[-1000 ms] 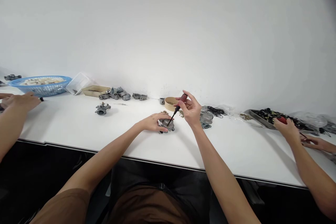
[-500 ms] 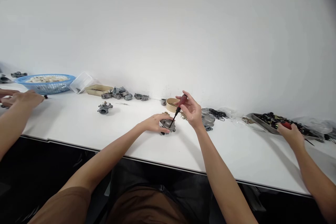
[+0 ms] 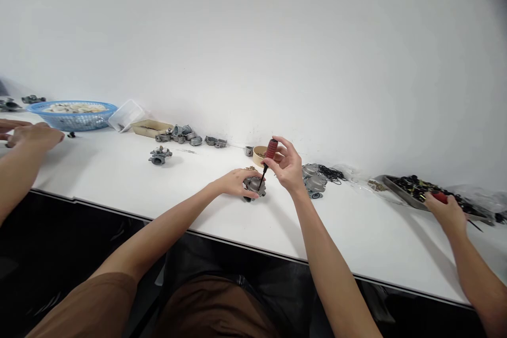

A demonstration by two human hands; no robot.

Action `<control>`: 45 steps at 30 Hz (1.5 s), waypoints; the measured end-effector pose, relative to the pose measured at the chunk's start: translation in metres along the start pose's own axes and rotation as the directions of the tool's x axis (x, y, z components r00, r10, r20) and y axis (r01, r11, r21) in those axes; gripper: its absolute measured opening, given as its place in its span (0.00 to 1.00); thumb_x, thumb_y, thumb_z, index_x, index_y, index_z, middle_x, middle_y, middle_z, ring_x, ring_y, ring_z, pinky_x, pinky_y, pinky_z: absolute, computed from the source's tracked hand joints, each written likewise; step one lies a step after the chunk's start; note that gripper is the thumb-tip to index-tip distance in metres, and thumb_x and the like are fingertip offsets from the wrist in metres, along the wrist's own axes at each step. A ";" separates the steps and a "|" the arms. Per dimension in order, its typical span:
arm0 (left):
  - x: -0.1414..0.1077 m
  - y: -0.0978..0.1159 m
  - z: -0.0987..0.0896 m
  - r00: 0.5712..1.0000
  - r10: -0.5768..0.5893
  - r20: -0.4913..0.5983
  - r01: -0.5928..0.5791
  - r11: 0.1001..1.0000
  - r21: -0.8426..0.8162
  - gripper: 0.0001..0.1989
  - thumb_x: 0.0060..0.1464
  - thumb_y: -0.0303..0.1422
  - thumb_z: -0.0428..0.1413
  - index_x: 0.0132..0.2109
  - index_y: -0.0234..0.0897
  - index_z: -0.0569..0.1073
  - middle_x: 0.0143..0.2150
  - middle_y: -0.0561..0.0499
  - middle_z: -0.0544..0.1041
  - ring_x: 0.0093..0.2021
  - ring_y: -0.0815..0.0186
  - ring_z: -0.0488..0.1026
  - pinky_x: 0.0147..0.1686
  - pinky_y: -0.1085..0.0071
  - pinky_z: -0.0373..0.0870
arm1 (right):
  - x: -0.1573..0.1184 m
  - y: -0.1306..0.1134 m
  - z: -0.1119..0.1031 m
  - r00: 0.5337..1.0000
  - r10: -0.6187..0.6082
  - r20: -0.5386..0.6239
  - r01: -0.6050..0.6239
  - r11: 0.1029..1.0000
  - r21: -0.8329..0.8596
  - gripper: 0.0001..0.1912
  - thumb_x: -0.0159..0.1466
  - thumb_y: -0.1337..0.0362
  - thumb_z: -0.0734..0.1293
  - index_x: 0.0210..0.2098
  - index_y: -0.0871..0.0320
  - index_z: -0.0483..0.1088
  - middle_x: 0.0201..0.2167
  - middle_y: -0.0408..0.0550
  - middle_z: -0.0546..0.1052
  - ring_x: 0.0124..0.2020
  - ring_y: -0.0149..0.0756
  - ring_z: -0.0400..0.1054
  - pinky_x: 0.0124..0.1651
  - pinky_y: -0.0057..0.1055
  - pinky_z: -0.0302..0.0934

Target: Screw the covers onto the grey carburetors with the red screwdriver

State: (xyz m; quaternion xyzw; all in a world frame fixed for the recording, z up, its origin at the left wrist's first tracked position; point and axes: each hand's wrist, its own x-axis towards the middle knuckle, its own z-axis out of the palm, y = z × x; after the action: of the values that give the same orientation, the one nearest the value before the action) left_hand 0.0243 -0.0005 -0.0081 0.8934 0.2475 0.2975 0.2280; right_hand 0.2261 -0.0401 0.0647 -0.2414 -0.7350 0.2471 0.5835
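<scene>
My left hand point(image 3: 236, 182) is closed round the left side of a grey metal carburetor point(image 3: 254, 186) on the white table, steadying it. In my right hand point(image 3: 288, 165) is a screwdriver point(image 3: 271, 150) with a red and black handle, pinched between thumb and fingers. Its dark shaft points down and its tip meets the top of the carburetor; the screw under it is too small to make out. Just behind stands a round tan tub point(image 3: 259, 155) of small brass-coloured screws, with loose screws point(image 3: 250, 168) beside it.
More carburetors stand to the right point(image 3: 316, 184) and left point(image 3: 160, 155). Grey metal parts point(image 3: 182, 134) line the wall near a blue basket point(image 3: 73, 125). At right, a co-worker's hand point(image 3: 447, 215) holds a red-handled screwdriver by a metal tray point(image 3: 414, 200). Another person's hands point(image 3: 35, 136) work at far left.
My right hand has rolled the screwdriver handle and brought it more upright, its tip still on the carburetor. My left hand stays on the carburetor. The camera view has tilted slightly.
</scene>
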 end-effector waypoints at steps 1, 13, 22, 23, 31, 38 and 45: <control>0.000 0.000 0.000 1.000 0.002 0.000 -0.002 1.000 0.000 0.32 0.52 0.48 0.69 0.61 0.44 0.75 0.57 0.45 0.80 0.54 0.53 0.78 0.57 0.61 0.71 | 0.000 0.001 0.000 0.999 -0.008 -0.054 0.005 0.999 -0.053 0.32 0.59 0.54 0.77 0.60 0.47 0.67 0.40 0.46 0.78 0.37 0.39 0.76 0.44 0.42 0.76; 0.000 -0.001 0.000 1.000 0.013 0.002 -0.013 1.000 -0.001 0.32 0.52 0.47 0.68 0.62 0.42 0.75 0.57 0.44 0.80 0.55 0.53 0.77 0.58 0.59 0.71 | 0.003 0.001 -0.003 0.996 -0.085 -0.024 0.085 0.996 0.009 0.27 0.60 0.56 0.78 0.55 0.48 0.68 0.45 0.47 0.77 0.43 0.40 0.77 0.48 0.40 0.74; 0.000 -0.003 0.000 1.000 0.009 0.005 -0.009 1.000 0.000 0.33 0.53 0.48 0.68 0.62 0.43 0.74 0.59 0.44 0.79 0.56 0.52 0.77 0.58 0.60 0.70 | 0.003 0.003 -0.005 0.993 -0.067 -0.097 0.062 0.997 -0.055 0.29 0.57 0.55 0.80 0.54 0.50 0.69 0.46 0.47 0.76 0.41 0.38 0.76 0.47 0.39 0.75; 0.000 -0.003 0.000 1.000 0.007 0.005 -0.007 1.000 -0.001 0.33 0.53 0.48 0.68 0.62 0.43 0.74 0.58 0.44 0.79 0.56 0.53 0.77 0.58 0.60 0.70 | 0.003 0.002 -0.005 0.995 -0.076 -0.063 0.074 0.997 -0.028 0.28 0.59 0.55 0.78 0.55 0.50 0.69 0.48 0.49 0.76 0.43 0.39 0.77 0.49 0.41 0.75; -0.001 -0.001 0.000 1.000 0.001 0.001 -0.001 1.000 0.000 0.32 0.53 0.47 0.68 0.62 0.43 0.74 0.57 0.44 0.80 0.54 0.52 0.78 0.56 0.58 0.72 | 0.000 -0.004 -0.001 0.996 -0.084 -0.016 0.084 0.996 -0.015 0.26 0.61 0.54 0.77 0.55 0.48 0.70 0.44 0.48 0.78 0.43 0.41 0.77 0.48 0.43 0.76; -0.001 -0.002 0.000 1.000 0.017 0.001 -0.017 1.000 -0.016 0.31 0.53 0.45 0.68 0.62 0.42 0.74 0.58 0.44 0.80 0.54 0.54 0.78 0.57 0.60 0.72 | 0.000 -0.004 -0.001 0.998 -0.052 -0.036 0.053 0.998 0.032 0.26 0.60 0.55 0.78 0.54 0.48 0.68 0.42 0.46 0.78 0.41 0.40 0.78 0.48 0.42 0.76; -0.001 -0.003 0.001 1.000 0.024 -0.001 -0.024 1.000 -0.019 0.31 0.53 0.45 0.68 0.62 0.43 0.74 0.57 0.44 0.80 0.55 0.54 0.77 0.59 0.58 0.71 | 0.000 -0.002 -0.005 0.999 -0.034 0.030 0.031 0.996 0.082 0.28 0.62 0.50 0.76 0.56 0.49 0.66 0.46 0.51 0.78 0.43 0.43 0.79 0.51 0.47 0.75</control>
State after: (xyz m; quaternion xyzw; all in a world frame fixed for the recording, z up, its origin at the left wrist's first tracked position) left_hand 0.0234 0.0015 -0.0104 0.8940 0.2343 0.3029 0.2328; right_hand 0.2310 -0.0412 0.0669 -0.2015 -0.7371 0.2710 0.5853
